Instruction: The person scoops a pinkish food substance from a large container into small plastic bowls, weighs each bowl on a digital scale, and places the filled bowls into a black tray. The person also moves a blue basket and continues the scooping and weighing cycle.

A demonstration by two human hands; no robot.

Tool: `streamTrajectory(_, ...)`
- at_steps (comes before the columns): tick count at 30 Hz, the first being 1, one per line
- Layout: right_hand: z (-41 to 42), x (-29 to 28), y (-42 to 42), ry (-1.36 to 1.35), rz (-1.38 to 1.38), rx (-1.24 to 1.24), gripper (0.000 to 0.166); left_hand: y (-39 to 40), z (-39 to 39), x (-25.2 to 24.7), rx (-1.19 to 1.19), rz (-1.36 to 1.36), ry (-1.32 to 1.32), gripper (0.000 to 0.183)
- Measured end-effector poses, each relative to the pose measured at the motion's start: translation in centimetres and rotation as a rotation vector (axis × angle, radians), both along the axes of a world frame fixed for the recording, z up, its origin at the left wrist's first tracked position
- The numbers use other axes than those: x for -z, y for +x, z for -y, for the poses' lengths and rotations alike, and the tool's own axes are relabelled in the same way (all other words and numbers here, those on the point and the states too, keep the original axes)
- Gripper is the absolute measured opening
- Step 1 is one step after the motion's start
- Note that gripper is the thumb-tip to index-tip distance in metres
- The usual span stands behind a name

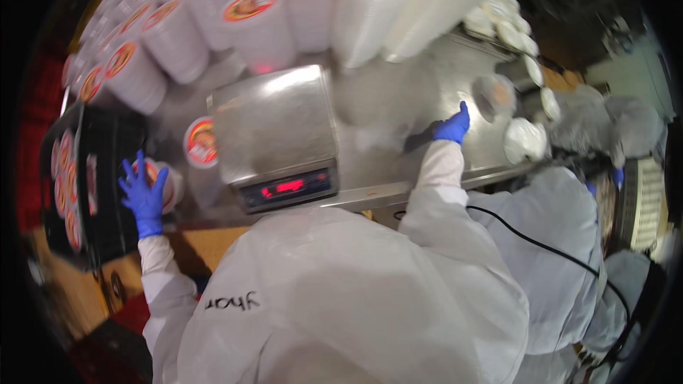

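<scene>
My left hand (143,192), in a blue glove, has its fingers spread over a labelled plastic tub (172,186) beside a black crate; whether the palm touches the lid is hidden. A second tub with a red and orange label (201,142) stands left of a digital bench scale (272,122), whose steel platform bears nothing and whose display glows red. To the right, my right hand (453,124), also gloved in blue, reaches over the steel table and holds nothing that I can see. Just beyond its fingertips is a translucent tub with orange-pink contents (495,97).
Stacks of labelled tubs (261,26) and tall white stacks of containers (368,16) line the table's far side. The black crate (112,170) holds labelled tubs. White filled containers (525,140) stand at the right, near co-workers in pale gowns (549,256). A black cable hangs there.
</scene>
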State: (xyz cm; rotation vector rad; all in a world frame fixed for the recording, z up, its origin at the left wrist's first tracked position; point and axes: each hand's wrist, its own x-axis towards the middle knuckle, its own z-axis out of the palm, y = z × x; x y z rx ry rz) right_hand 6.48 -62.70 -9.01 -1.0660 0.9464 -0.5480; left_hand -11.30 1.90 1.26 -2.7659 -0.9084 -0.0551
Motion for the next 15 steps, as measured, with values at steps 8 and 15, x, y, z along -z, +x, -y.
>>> streamTrajectory(8, 16.0, 5.3, 5.5, -0.405, -0.686, 0.337, 0.068, 17.2, 22.0, -10.5, 1.162, 0.803, -0.706, 0.043)
streamTrajectory(15, 26.9, 8.5, 10.2, -0.111, -0.090, 0.033, 0.067, 26.2, 34.0, -12.8, 1.462, 0.240, -0.300, 0.049)
